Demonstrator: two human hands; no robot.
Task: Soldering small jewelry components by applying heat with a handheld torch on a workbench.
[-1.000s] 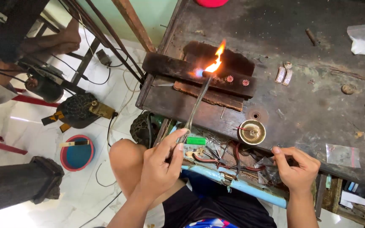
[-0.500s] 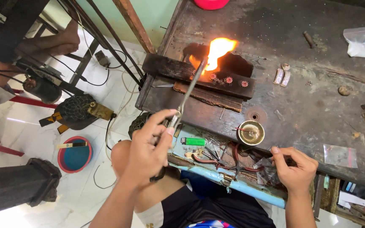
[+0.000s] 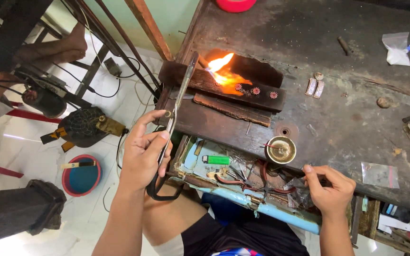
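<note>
Two hands, left (image 3: pixel 144 149) gripping torch (image 3: pixel 179 102), raised

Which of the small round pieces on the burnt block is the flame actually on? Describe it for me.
Find the charred wooden block at the dark workbench's left end. Three small red flower-like pieces lie in a row there; the leftmost piece sits at the flame's edge, while the other two lie clear to its right.

Single head view, steeply down, close over workbench (image 3: pixel 357 142)
</note>
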